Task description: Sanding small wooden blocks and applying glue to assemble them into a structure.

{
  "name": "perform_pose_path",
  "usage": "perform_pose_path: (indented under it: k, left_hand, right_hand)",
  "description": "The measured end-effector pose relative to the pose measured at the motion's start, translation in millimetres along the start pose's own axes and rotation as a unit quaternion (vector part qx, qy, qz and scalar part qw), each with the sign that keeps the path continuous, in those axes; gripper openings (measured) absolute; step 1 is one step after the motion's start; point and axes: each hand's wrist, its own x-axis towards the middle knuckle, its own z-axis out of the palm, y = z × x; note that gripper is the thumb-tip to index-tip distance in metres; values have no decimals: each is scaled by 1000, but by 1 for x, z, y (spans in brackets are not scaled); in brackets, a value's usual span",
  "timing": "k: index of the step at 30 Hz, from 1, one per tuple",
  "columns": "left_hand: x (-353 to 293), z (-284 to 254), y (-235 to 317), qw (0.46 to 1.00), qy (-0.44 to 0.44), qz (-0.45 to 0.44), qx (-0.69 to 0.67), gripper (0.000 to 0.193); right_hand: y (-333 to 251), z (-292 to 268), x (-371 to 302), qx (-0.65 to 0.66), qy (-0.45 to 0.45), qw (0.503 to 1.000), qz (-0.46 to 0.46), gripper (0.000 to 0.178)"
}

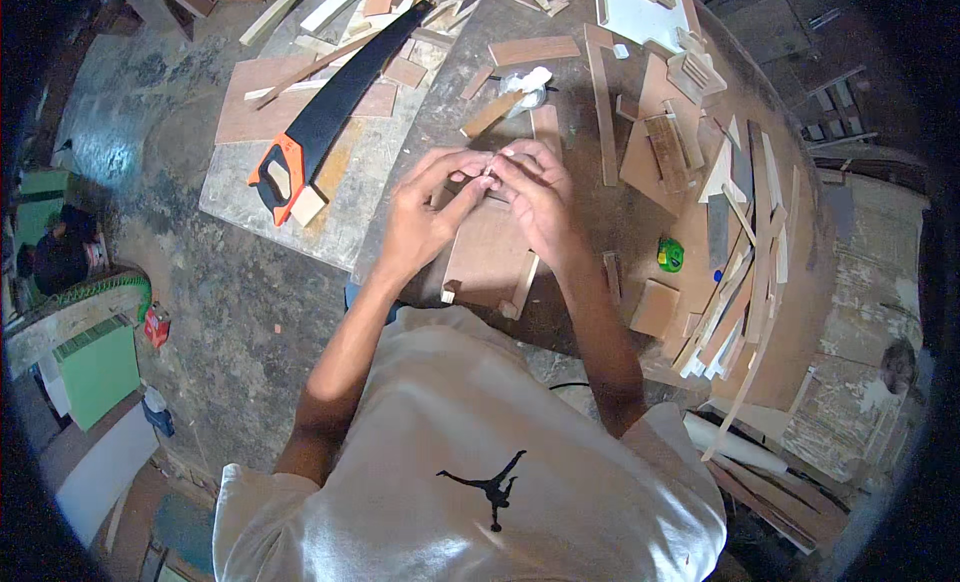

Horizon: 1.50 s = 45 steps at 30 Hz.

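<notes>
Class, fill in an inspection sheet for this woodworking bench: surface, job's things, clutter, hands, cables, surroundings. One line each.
Surface: round dusty brown workbench, crowded.
Job's things: small pale wooden piece pinched between both hands over a flat brown plywood panel.
Clutter: black handsaw with orange handle, loose wooden strips and offcuts, small green tape measure.
Hands: left hand and right hand together, fingertips closed on the piece.
Cables: nothing seen.
Surroundings: grey concrete floor, green box at left.
</notes>
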Motion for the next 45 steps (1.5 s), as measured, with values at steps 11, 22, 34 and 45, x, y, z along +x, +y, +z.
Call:
perform_pose_path:
  k: [11,22,34,45]
  left_hand:
    - [-7,-2,-20,937,-12,-199,-287,32]
    - [-17,-21,-32,945,19,-186,-268,31]
    - [-20,-29,-33,941,48,-184,-281,31]
    - [-17,-37,-17,924,69,-198,-320,33]
  right_hand:
    - [15,-1,6,-179,38,982,-52,21]
    - [-11,-88,82,-773,163,529,-311,34]
    - [-14,-81,94,-798,131,501,-308,35]
    - [-44,2,48,-359,131,922,-55,33]
